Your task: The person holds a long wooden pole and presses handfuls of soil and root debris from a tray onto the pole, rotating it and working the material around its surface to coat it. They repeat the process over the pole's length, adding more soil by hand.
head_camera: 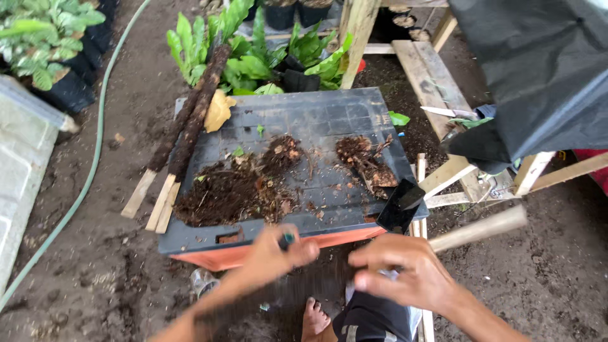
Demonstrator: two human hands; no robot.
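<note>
My left hand [277, 252] is at the near edge of an upturned dark grey crate [329, 117] and pinches a small dark, teal-tinted object [288, 239] between thumb and fingers. My right hand [405, 269] hovers just right of it, above my knee, fingers curled; whether it holds anything is hidden. A heap of dark soil and roots [231, 190] lies on the crate, with a root clump [366, 161] to the right. A black phone [400, 206] rests on the crate's near right corner.
Two fibre-wrapped poles on wooden stakes [187, 126] lean on the crate's left side. Green potted plants [253, 50] stand behind, more pots [47, 50] at far left, a green hose [88, 171] on the dirt. Wooden framing [443, 82] and black sheeting [538, 69] stand on the right.
</note>
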